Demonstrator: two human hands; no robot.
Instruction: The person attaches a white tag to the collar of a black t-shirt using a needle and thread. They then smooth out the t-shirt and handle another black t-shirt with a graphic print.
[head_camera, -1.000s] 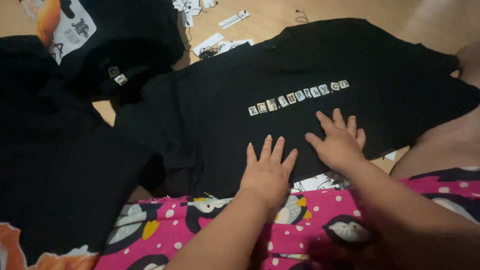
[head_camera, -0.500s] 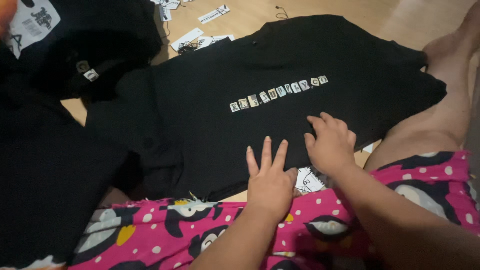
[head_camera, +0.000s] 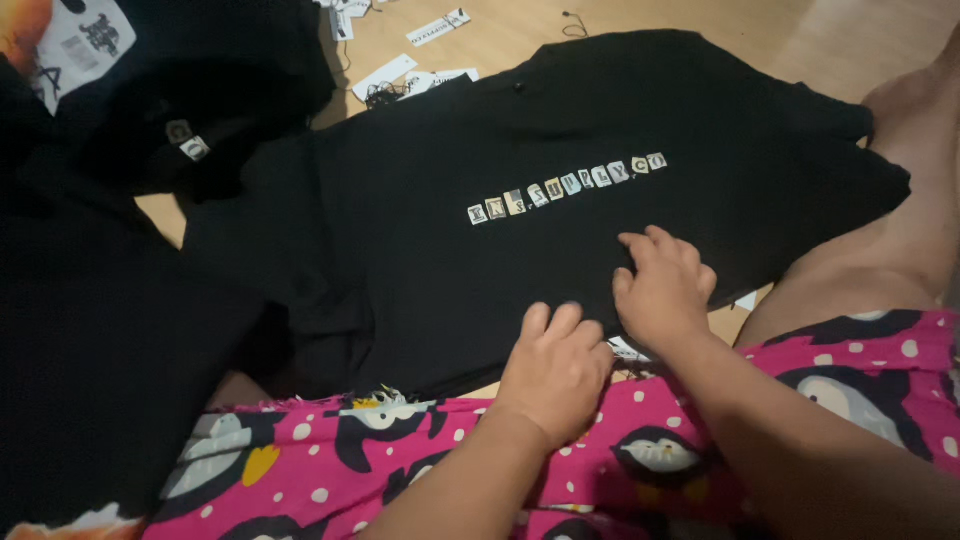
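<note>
Black tee (head_camera: 560, 190) lies flat on the wood floor (head_camera: 760, 30), print up, unfolded; left hand (head_camera: 556, 368) & right hand (head_camera: 664, 288) curl, pinching its near hem w/ fingers bent.

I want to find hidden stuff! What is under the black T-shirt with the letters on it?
Under the black cotton T-shirt only wooden floor and a white paper tag's corner by the hem show; everything beneath its middle is covered.

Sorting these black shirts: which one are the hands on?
The spread-out shirt with the small row of pale letters across its chest; both hands, left and right, rest on its hem. The others lie bunched leftward.
</note>
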